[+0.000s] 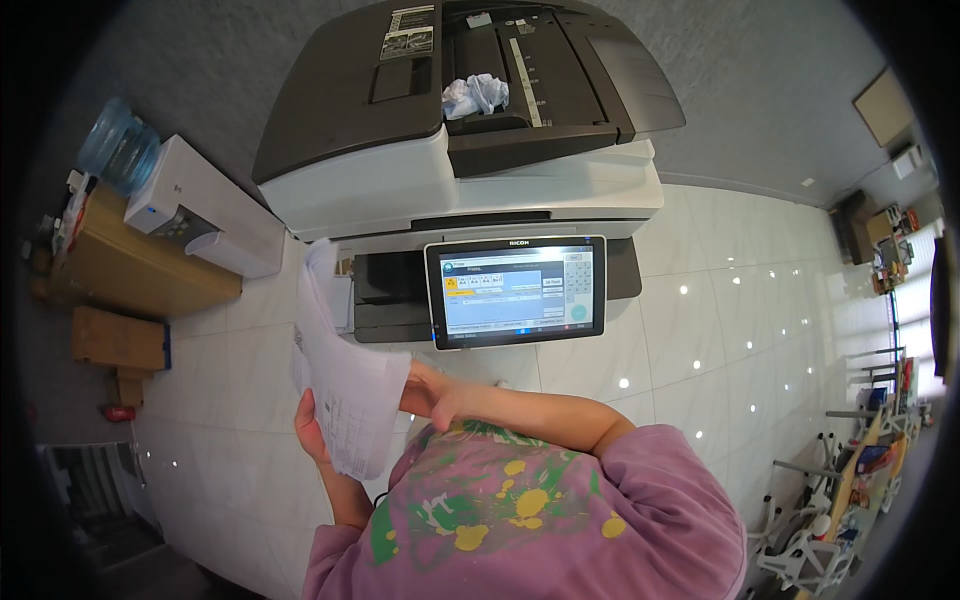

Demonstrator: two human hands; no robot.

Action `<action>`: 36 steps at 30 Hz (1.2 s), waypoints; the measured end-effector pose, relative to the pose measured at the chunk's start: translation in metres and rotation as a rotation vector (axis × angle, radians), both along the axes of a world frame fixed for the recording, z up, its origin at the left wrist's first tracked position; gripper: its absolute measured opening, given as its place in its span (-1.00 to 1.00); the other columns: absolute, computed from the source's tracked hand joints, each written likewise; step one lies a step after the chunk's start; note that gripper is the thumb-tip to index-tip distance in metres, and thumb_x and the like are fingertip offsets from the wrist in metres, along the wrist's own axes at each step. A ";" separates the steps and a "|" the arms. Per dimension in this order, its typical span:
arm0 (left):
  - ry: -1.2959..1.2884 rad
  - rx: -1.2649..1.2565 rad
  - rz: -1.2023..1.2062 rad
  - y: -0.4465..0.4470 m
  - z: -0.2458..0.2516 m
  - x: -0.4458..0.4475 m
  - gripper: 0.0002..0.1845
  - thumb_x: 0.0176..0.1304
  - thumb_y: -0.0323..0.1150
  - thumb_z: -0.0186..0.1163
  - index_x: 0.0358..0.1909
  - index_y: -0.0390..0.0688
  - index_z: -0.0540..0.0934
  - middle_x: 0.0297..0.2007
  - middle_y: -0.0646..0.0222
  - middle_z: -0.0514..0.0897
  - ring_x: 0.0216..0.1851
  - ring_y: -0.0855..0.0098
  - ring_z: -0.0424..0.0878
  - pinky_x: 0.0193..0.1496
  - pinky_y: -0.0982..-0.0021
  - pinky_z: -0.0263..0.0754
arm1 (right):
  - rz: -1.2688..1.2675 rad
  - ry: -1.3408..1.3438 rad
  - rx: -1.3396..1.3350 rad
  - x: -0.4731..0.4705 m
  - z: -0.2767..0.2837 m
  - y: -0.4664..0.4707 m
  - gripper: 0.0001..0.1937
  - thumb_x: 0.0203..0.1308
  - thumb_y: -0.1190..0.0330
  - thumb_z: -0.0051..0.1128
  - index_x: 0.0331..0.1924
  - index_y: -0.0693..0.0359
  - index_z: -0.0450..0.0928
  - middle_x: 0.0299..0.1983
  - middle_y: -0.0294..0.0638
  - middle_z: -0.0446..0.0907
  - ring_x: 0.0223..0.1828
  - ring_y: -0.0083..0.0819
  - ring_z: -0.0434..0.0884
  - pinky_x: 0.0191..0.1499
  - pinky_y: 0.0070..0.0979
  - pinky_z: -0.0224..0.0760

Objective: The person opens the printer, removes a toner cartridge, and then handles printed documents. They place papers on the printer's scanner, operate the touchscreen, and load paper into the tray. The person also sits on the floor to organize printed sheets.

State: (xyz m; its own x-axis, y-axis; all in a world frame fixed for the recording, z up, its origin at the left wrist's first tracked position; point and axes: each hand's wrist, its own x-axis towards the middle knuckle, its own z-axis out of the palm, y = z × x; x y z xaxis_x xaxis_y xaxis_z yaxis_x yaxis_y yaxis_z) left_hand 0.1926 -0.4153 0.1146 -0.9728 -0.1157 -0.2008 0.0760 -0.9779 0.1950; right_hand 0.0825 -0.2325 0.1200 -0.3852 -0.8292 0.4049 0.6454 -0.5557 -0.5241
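A sheaf of printed paper sheets [352, 397] is upright in front of my body, its upper end bent over to the left. My left hand [311, 427] grips the sheaf along its lower left edge, the fingers partly behind it. At the right edge of the sheets is my right hand [429, 394]. Its thumb stands apart from the paper and its fingertips are hidden, so the grip cannot be told. Just beyond my hands, the tilted touchscreen panel [517, 292] of a Ricoh multifunction printer [360, 180] is lit.
Crumpled paper [476, 95] lies on the printer's document feeder [555, 82]. To the left stand a water dispenser [210, 210] with a blue bottle [120, 146] and cardboard boxes [120, 337]. Desks and white chairs [810, 555] line the far right, across the tiled floor [705, 330].
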 end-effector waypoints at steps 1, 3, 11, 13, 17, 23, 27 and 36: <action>-0.014 0.004 0.033 0.006 0.001 -0.001 -0.39 0.33 -0.18 -0.11 0.34 -0.26 0.10 0.29 0.02 0.23 0.30 0.02 0.21 0.31 -0.05 0.11 | 0.001 -0.027 0.050 0.007 0.000 0.001 -0.08 -0.10 0.09 0.40 0.32 0.28 0.09 0.20 -0.12 0.31 0.26 -0.33 0.28 0.27 -0.34 0.13; -0.020 -0.136 0.068 0.015 0.007 -0.001 -0.40 0.32 -0.23 -0.13 0.33 -0.30 0.08 0.28 0.03 0.25 0.28 0.04 0.25 0.31 -0.01 0.13 | 0.009 -0.058 0.191 0.009 0.002 0.005 -0.16 -0.07 0.20 0.39 0.29 0.27 0.14 0.21 -0.12 0.30 0.28 -0.34 0.26 0.29 -0.33 0.10; -0.140 -0.582 0.396 0.053 0.008 0.023 -0.38 0.28 -0.25 -0.11 0.33 -0.30 0.06 0.27 0.12 0.25 0.29 0.09 0.21 0.32 0.05 0.11 | -0.284 0.265 0.640 0.001 0.012 0.021 -0.48 0.13 0.36 0.17 0.17 0.34 0.29 0.06 -0.12 0.46 0.08 -0.42 0.43 0.10 -0.40 0.33; -0.229 -0.674 0.552 0.059 0.007 0.029 -0.33 0.26 -0.15 -0.06 0.32 -0.29 0.08 0.28 0.14 0.23 0.32 0.09 0.16 0.32 0.03 0.10 | -0.290 0.265 0.688 0.002 0.008 0.022 -0.49 0.13 0.35 0.19 0.15 0.34 0.31 0.02 -0.13 0.49 0.04 -0.43 0.46 0.07 -0.42 0.35; 0.452 -0.718 0.585 0.060 0.012 0.039 -0.02 0.10 0.31 -0.02 0.35 -0.25 0.07 0.35 0.14 0.13 0.34 0.08 0.10 0.34 0.00 0.03 | -0.233 0.268 0.694 -0.004 0.005 0.033 -0.49 0.09 0.34 0.24 0.12 0.33 0.36 -0.02 -0.15 0.52 -0.01 -0.45 0.49 0.03 -0.45 0.38; 0.154 -0.366 0.292 0.027 0.011 0.069 0.20 -0.12 0.55 -0.06 0.38 -0.21 0.04 0.37 0.12 0.08 0.34 0.10 0.10 0.35 0.06 -0.02 | -0.130 0.186 0.618 -0.017 0.012 0.066 -0.53 -0.01 0.39 0.32 0.03 0.30 0.45 -0.10 -0.20 0.58 -0.08 -0.49 0.53 0.04 -0.45 0.37; 0.121 -0.567 0.040 0.002 -0.009 0.069 -0.08 -0.01 0.17 0.12 0.25 -0.31 0.19 0.18 0.11 0.36 0.15 0.19 0.37 0.19 0.21 0.25 | -0.178 0.213 0.741 -0.021 0.014 0.072 -0.56 -0.04 0.42 0.32 -0.01 0.30 0.49 -0.15 -0.22 0.59 -0.12 -0.49 0.55 0.00 -0.47 0.39; -0.360 -1.093 -0.130 -0.019 -0.004 0.107 -0.59 0.04 -0.47 0.24 -0.03 -0.38 0.48 -0.13 0.20 0.63 -0.14 0.42 0.60 -0.06 0.42 0.46 | -0.217 0.357 0.965 0.016 0.002 0.048 -0.64 -0.02 0.41 0.25 -0.07 0.31 0.53 -0.20 -0.15 0.61 -0.16 -0.40 0.59 -0.03 -0.46 0.40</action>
